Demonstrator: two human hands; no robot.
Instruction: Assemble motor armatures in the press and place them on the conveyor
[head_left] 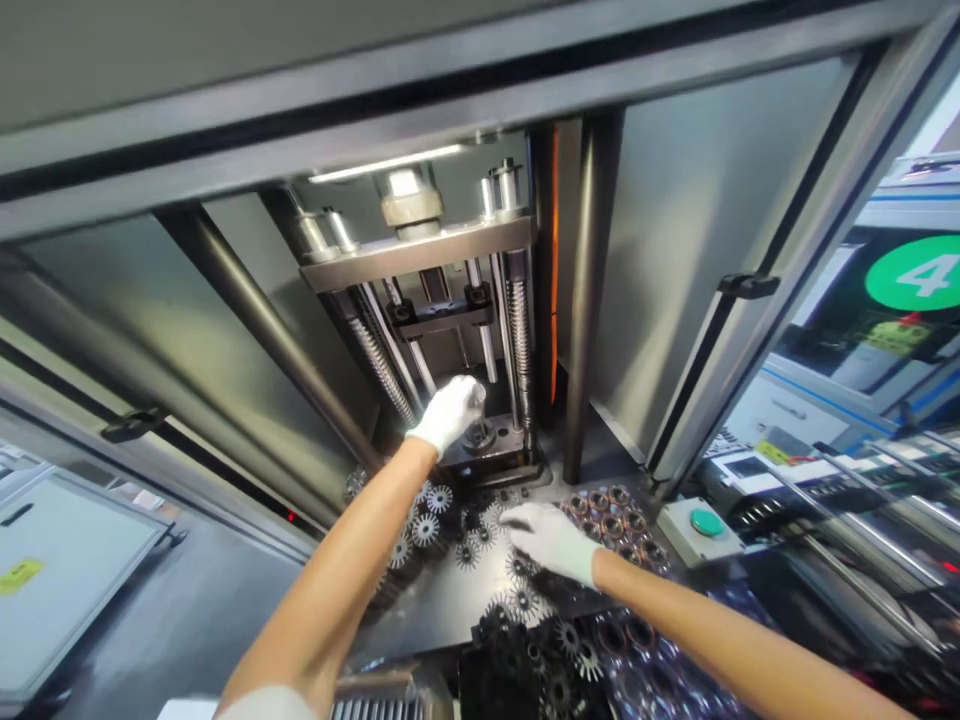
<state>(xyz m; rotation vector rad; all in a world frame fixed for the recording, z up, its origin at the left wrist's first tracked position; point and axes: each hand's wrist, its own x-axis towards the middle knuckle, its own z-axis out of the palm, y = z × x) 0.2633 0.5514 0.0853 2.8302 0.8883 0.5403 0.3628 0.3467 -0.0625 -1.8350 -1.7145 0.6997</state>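
Hovering open above spiked metal discs (pixel 523 598), the right hand (pixel 551 540) grips nothing; left hand (pixel 448 415) grip unclear.

Bright, even light from a strip lamp (pixel 386 163), soft glare on steel panels (pixel 697 250), wide-angle bowing toward the edges.

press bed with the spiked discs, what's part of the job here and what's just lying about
In use: left hand at the press die; right hand over spiked metal discs; copper-ringed parts.
Just nearby: green push button; green number 4 sign.
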